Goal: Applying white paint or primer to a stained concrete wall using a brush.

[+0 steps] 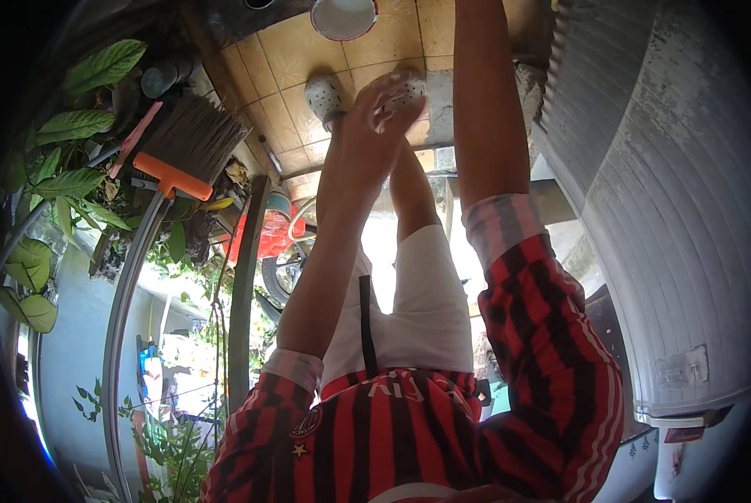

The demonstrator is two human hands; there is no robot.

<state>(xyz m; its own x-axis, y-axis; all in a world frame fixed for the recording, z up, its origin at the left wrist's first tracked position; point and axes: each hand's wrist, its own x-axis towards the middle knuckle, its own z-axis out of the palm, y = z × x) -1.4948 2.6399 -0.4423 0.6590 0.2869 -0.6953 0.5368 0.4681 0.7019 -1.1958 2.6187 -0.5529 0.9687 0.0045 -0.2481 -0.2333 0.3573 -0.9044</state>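
My left hand (384,109) is stretched out over my feet, its fingers smeared by motion. It overlaps the grey perforated clog (405,90) on my right foot in the picture; I cannot tell whether it holds anything. On my other foot is a matching grey clog (323,96). My right forearm (488,109) reaches straight up past the top edge, so my right hand is out of sight. Beyond the clogs, a white round container (344,20) with a dark red rim stands on the yellow tiles (300,63).
At the left, a broom (172,174) with an orange head and dark bristles stands bristles-up beside leafy plants (77,126). A red plastic bag (273,235) lies near a wheel (285,277). Grey corrugated sheeting (652,201) lines the right side. A dark ledge (224,17) borders the tiles.
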